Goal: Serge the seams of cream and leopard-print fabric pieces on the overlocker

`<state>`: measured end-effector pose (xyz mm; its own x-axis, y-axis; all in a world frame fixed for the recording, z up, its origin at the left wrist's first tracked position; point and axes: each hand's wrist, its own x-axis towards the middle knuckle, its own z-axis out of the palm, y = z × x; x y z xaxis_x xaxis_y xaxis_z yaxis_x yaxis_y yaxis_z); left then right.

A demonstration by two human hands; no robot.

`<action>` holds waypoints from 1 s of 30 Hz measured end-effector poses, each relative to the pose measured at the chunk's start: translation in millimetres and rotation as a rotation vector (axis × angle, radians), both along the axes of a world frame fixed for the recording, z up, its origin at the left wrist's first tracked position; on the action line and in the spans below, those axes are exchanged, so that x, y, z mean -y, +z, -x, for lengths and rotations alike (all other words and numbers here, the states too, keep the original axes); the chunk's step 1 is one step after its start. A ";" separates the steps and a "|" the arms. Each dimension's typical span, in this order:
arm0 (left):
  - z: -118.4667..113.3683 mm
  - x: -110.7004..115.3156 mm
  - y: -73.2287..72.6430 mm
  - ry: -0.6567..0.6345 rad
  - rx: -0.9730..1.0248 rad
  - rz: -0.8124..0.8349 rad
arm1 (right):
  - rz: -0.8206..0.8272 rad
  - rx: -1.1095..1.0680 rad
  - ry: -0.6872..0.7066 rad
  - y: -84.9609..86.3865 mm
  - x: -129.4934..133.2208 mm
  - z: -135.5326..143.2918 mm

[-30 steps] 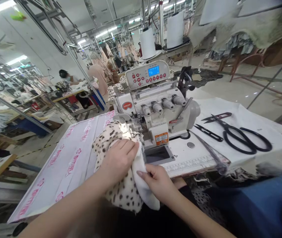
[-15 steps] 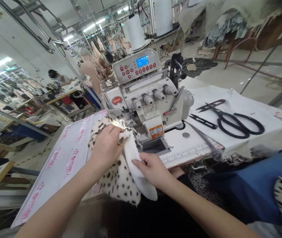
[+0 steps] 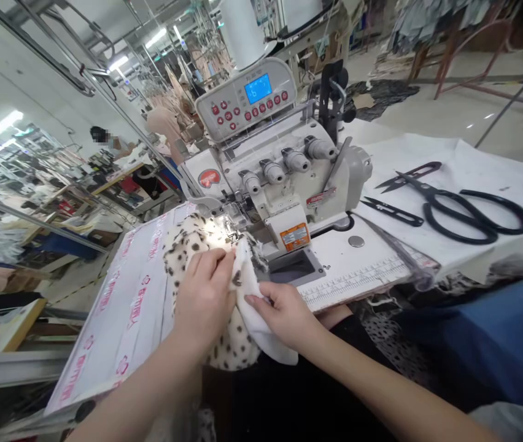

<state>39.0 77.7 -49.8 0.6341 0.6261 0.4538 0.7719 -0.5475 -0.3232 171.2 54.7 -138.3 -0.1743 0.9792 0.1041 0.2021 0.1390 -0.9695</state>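
A cream plush fabric with dark spots (image 3: 236,341) lies at the lit needle area of a white overlock sewing machine (image 3: 284,190) and hangs over the table's front edge. Along its right side runs a plain white strip (image 3: 261,328), perhaps the fabric's underside. My left hand (image 3: 206,294) is closed on the spotted fabric just in front of the presser foot; its fingertips are partly hidden. My right hand (image 3: 286,310) pinches the white edge between thumb and fingers, lower and nearer to me. The fabric's far end is bunched to the left of the needle area.
Large black scissors (image 3: 466,212) and two thread snips, one black (image 3: 395,212), lie on white cloth at the right. Pink-printed sheeting (image 3: 118,307) covers the table's left side. Thread cones (image 3: 243,37) stand behind the machine. Another person (image 3: 109,144) sits far off at left.
My left hand has let the folded edge drop from its fingertips and shifted slightly down, gripping the fabric lower. My right hand keeps its hold. The view has tilted and moved closer.
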 end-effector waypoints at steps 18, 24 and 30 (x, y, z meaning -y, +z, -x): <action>-4.6 10.2 -17.3 -0.061 0.056 -0.018 | -0.093 0.147 0.065 13.2 7.8 -10.7; -1.0 -8.6 -8.9 -0.094 0.106 0.013 | -0.123 0.189 0.040 14.8 -3.1 -7.9; 6.1 -20.8 -2.9 -0.137 0.050 -0.007 | -0.095 0.163 0.021 24.5 -11.1 -7.4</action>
